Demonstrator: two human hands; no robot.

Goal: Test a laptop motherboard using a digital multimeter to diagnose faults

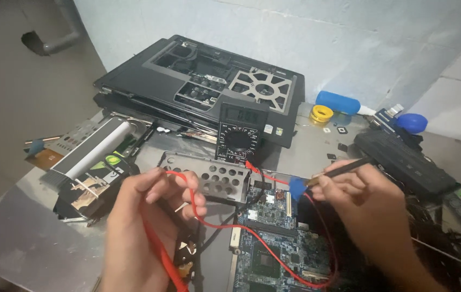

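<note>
Over the blue circuit board at the near edge of the table, both your hands are at work. Your left hand has its fingers curled closed around the red test lead, whose probe body runs down past your palm toward the bottom of the frame; its red wire loops across the board toward your right side. Your right hand pinches the black probe between thumb and bent fingers, closed on it like a pen. The probe's long axis lies nearly level, rising slightly to the right, and its tip points left, at or just beside a small blue part on the board's upper edge; whether it touches, you cannot tell.

Between your hands lies a grey perforated metal bracket, touching the board's top left corner. Just behind it stands the black multimeter, leaning on a stack of opened laptop shells. To your left, a silver and black part crowds the hand closely. To your right, a black battery pack and tangled cables sit near your wrist. Open tabletop remains at the near left corner, by the table's edge. At the back wall lie a blue cylinder and a yellow tape roll.
</note>
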